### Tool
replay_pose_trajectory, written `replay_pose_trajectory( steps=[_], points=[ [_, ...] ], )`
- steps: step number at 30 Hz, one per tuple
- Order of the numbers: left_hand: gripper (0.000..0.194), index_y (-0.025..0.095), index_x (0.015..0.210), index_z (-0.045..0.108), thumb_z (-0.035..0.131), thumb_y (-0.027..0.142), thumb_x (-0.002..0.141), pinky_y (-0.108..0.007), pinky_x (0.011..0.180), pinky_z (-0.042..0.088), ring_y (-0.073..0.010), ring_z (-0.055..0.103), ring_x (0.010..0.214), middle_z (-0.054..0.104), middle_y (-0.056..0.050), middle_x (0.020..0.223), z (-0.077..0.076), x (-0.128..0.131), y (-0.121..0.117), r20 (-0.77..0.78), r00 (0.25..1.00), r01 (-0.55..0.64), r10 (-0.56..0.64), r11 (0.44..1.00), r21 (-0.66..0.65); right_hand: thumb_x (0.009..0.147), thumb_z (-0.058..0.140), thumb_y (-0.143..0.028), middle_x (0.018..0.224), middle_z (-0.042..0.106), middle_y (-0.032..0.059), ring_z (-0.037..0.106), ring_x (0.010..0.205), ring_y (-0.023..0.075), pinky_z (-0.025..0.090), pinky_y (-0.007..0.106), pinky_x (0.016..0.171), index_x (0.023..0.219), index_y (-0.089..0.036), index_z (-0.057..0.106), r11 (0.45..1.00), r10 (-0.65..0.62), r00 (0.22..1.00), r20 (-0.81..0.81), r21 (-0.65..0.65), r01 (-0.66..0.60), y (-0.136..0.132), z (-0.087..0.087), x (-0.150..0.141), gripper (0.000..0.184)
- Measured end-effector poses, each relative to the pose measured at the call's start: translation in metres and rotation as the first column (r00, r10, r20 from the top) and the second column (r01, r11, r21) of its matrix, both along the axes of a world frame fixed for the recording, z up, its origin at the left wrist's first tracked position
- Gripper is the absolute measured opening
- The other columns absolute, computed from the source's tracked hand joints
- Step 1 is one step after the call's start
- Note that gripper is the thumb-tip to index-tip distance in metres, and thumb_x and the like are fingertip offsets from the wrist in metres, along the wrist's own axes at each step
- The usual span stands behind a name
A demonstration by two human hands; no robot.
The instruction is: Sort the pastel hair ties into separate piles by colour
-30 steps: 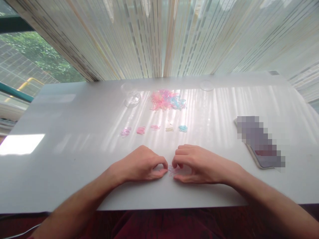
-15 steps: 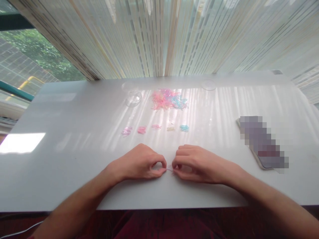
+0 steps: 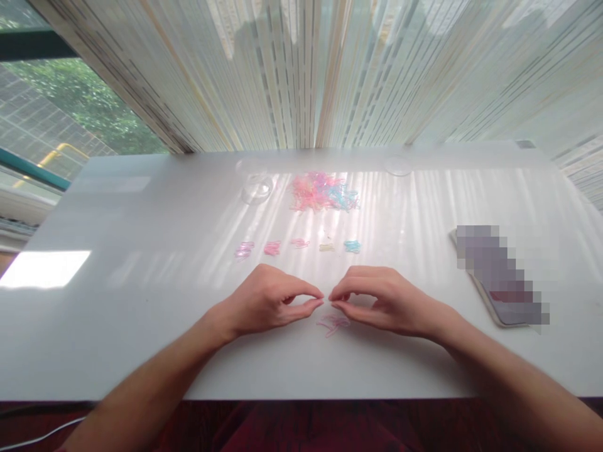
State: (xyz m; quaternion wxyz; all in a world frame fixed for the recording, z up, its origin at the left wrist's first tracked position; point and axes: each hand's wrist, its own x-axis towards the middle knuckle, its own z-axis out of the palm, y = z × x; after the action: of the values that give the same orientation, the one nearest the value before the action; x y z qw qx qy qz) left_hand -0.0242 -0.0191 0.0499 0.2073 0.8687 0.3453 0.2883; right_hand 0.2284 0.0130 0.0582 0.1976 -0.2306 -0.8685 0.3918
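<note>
My left hand (image 3: 271,300) is raised slightly over the white table, its thumb and forefinger brought together in a pinch. Facing it, my right hand (image 3: 389,301) pinches the same way, the two pairs of fingertips almost touching. Whatever sits between the tips is too small to make out. Just below them lies a loose cluster of pink elastic bands (image 3: 333,324). Beyond my hands runs a row of small sorted bunches: purple bands (image 3: 244,250), deep pink bands (image 3: 272,248), light pink bands (image 3: 300,243), pale yellow bands (image 3: 326,247) and blue bands (image 3: 352,245).
A mixed heap of coloured bands (image 3: 323,191) lies farther back. To its left is a clear round container (image 3: 257,189); a clear disc (image 3: 398,166) is at the back right. A phone (image 3: 499,276) rests at the right. Striped curtains (image 3: 292,75) hang behind the white table (image 3: 141,351).
Both hands have lifted and shifted away from the table's front edge. The pink strand that showed between the fingertips is not distinguishable now, and the cluster of pink bands below has come into view.
</note>
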Motion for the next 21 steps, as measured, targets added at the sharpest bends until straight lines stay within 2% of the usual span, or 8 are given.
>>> replay_pose_trajectory(
  steps=[2, 8, 18, 21],
  points=[
    [0.007, 0.018, 0.090, 0.077, 0.069, 0.018, 0.089, -0.022, 0.052, 0.036, -0.0064, 0.044, 0.046, 0.065, 0.006, 0.058, -0.001, 0.001, 0.000, -0.002, 1.000, -0.011, 0.011, 1.000, 0.001, 0.095, 0.062, -0.017, 0.084, 0.073, 0.0023, 0.066, 0.075, 0.0130, 0.049, 0.023, 0.069, 0.097, -0.019, 0.072, 1.000, -0.009, 1.000, -0.001, 0.011, 0.009, 0.000, -0.001, -0.001, 0.010],
    [0.008, 0.018, 0.087, 0.077, 0.069, 0.018, 0.088, -0.021, 0.049, 0.032, -0.0056, 0.040, 0.043, 0.047, 0.009, 0.048, -0.003, 0.000, 0.000, 0.010, 0.998, -0.067, 0.067, 0.997, 0.031, 0.094, 0.062, -0.016, 0.083, 0.072, 0.0022, 0.065, 0.076, 0.0137, 0.049, 0.024, 0.069, 0.098, -0.018, 0.071, 0.995, -0.068, 0.998, -0.020, 0.072, 0.069, 0.002, -0.005, -0.002, 0.010],
    [0.007, 0.018, 0.089, 0.075, 0.069, 0.021, 0.089, -0.021, 0.047, 0.029, -0.0051, 0.035, 0.042, 0.040, 0.011, 0.048, -0.006, 0.000, 0.003, 0.027, 0.994, -0.109, 0.107, 0.991, 0.075, 0.095, 0.059, -0.016, 0.082, 0.070, 0.0031, 0.062, 0.075, 0.0155, 0.049, 0.027, 0.067, 0.094, -0.020, 0.070, 0.973, -0.123, 0.992, -0.009, 0.194, 0.122, 0.005, -0.008, 0.000, 0.011],
    [0.007, 0.018, 0.091, 0.075, 0.070, 0.022, 0.089, -0.021, 0.048, 0.030, -0.0050, 0.036, 0.042, 0.042, 0.011, 0.048, -0.007, -0.002, 0.003, 0.022, 0.993, -0.117, 0.115, 0.990, 0.077, 0.095, 0.060, -0.018, 0.084, 0.070, 0.0039, 0.063, 0.076, 0.0163, 0.051, 0.029, 0.068, 0.093, -0.020, 0.070, 0.944, -0.202, 0.979, -0.033, 0.258, 0.204, 0.016, -0.006, 0.009, 0.011]
  ],
)
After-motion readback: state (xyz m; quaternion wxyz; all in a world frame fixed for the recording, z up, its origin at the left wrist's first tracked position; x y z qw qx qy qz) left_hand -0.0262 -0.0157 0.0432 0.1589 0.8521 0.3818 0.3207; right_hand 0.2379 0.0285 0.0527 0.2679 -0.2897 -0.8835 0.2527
